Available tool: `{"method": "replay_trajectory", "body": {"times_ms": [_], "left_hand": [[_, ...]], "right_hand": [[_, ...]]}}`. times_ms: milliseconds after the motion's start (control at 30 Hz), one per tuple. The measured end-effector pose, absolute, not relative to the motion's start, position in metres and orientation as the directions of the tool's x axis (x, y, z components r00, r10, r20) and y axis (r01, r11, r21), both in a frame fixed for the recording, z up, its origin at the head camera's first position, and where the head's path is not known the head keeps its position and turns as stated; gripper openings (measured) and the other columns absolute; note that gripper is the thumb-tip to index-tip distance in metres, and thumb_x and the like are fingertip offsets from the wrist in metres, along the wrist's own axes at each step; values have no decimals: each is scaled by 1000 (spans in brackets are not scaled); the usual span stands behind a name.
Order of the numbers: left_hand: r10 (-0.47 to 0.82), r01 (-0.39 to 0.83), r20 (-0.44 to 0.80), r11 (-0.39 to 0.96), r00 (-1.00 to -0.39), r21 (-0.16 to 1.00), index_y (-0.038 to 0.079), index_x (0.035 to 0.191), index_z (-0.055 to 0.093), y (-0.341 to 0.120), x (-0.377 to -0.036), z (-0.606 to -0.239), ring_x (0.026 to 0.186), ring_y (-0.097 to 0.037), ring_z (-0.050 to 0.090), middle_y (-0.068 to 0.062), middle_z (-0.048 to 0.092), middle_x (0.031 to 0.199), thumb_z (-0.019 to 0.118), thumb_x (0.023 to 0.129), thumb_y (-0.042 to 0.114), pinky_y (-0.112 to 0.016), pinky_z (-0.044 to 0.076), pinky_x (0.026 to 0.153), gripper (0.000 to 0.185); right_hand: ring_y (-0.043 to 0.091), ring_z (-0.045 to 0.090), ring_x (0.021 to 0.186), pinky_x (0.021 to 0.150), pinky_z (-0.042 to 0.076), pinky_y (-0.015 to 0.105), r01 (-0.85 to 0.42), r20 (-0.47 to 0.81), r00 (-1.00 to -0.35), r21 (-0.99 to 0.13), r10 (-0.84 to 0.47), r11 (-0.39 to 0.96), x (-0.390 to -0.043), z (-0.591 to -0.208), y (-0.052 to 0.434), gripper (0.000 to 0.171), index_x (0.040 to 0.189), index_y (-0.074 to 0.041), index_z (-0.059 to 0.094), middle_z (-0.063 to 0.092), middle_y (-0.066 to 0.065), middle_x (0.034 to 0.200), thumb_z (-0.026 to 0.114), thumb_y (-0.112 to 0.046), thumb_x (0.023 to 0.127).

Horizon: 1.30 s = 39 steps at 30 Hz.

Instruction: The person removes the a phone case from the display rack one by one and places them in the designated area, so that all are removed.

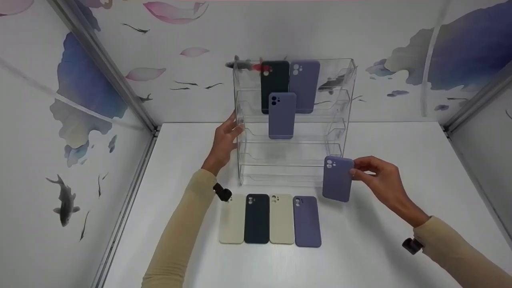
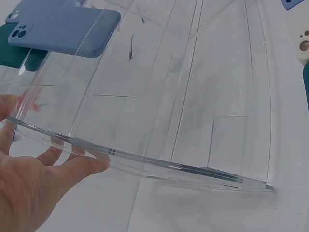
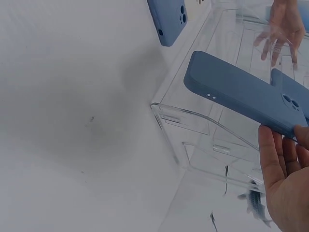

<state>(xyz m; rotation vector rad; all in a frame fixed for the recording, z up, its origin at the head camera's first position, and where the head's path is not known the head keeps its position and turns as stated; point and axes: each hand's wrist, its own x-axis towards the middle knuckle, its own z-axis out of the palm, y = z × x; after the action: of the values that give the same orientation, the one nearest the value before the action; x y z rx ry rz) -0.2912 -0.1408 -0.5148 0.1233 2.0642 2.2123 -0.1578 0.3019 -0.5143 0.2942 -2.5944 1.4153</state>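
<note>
Your right hand point(image 1: 379, 176) pinches a purple phone case point(image 1: 337, 180) between the thumb and the fingers, by its right edge. This held case stands nearly upright, a little tilted, with its camera holes at the top, and it is before the lower right corner of the clear rack point(image 1: 280, 165). I cannot tell whether it touches the rack.

Your left hand point(image 1: 225, 140) is at the left side of the rack. The right wrist view shows these fingers apart from each other and near the side wall; whether they bend firmly around its edge, I cannot tell.

On the upper part of the rack a dark green case point(image 1: 275, 80) and a large purple case point(image 1: 306, 86) lean side by side, the green one to the left. One tier lower on the rack, in front of them, leans a smaller purple case point(image 1: 281, 118).

In front of the rack, on the white table point(image 1: 272, 268), four cases lie in a row. From the left you have a cream case point(image 1: 233, 224), a dark case point(image 1: 257, 220), a second cream case point(image 1: 281, 220) and a flat-lying purple case point(image 1: 307, 222). Behind the rack is a wall point(image 1: 308, 24) with painted fish and petals.
</note>
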Motion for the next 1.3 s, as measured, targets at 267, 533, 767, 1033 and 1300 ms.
{"method": "replay_trajectory", "body": {"times_ms": [267,533,767,1033,1300], "left_hand": [[128,-24,-17,-51,-992,998,25,176,31,-140,-290,-514,156,-36,44,-18,42,171,62,114,26,-69,41,119,69],[126,-32,-24,-63,-992,997,25,176,31,-140,-290,-513,157,-36,43,-18,41,172,60,114,24,-69,40,121,68],[124,-32,-25,-56,-992,998,26,175,32,-140,-289,-513,157,-37,42,-21,38,173,62,114,27,-70,39,120,68],[128,-30,-24,-49,-992,998,26,176,30,-141,-290,-513,158,-37,42,-22,36,175,62,114,28,-72,38,121,69],[141,-14,-3,-76,-990,997,25,176,32,-140,-289,-514,155,-36,44,-21,42,170,59,115,24,-72,39,120,66]], "right_hand": [[12,74,100,83,59,14,-250,241,-967,-828,-84,502,-151,-521,308,24,124,2,78,77,16,113,78,4,100],[14,75,102,84,60,15,-224,215,-974,-841,-75,493,-143,-530,313,24,125,2,77,77,16,114,78,2,101],[10,74,102,83,60,16,-204,188,-979,-844,-82,496,-136,-539,314,24,125,2,77,77,17,113,79,0,101],[20,77,101,80,64,23,-149,125,-989,-873,-82,464,-136,-550,316,26,126,4,76,77,19,115,79,2,100],[13,76,97,78,65,27,-118,84,-992,-877,-94,466,-134,-560,317,28,130,6,73,76,21,116,77,3,102]]}}
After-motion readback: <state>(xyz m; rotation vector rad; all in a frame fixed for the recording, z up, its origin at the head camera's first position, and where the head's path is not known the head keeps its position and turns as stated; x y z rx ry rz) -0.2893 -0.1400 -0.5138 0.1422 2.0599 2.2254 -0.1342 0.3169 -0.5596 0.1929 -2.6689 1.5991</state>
